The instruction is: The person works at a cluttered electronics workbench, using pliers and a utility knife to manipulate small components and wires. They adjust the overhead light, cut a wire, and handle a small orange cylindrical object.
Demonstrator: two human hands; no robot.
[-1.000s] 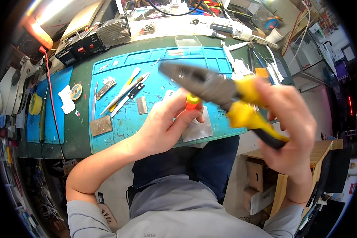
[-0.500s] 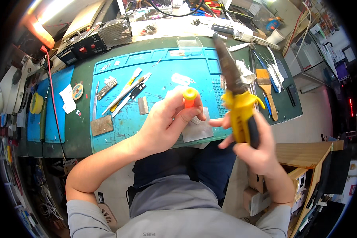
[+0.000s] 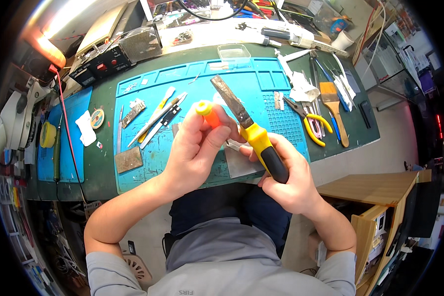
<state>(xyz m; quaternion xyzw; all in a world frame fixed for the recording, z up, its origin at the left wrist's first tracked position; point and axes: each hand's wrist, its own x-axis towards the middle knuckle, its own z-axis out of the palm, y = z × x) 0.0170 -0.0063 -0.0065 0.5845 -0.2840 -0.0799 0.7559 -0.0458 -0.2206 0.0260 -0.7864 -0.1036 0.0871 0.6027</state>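
Note:
My left hand (image 3: 195, 145) is closed around a small orange cylinder with a yellow round end (image 3: 209, 116), pinched between thumb and fingers above the blue mat (image 3: 158, 167). My right hand (image 3: 288, 172) grips the yellow and black handle of a knife-like tool (image 3: 234, 103). Its broad, worn, dark metal blade slants up and to the left, close beside the left fingers. A pale piece (image 3: 237, 144) shows between the two hands; what it belongs to is hidden. Underneath them lies a grey metal plate (image 3: 241, 165), partly covered.
Yellow-handled pliers (image 3: 313, 128) and a flat wooden-handled brush (image 3: 333, 106) lie on the right. Left on the mat are tweezers (image 3: 119, 123), a small circuit board (image 3: 133, 113) and a brown plate (image 3: 129, 158). A clear tray (image 3: 234, 53) sits at the back.
My right hand has moved left, bringing the knife-like tool over beside the left hand. The orange cylinder has shifted left and tilted. The pliers behind are now uncovered.

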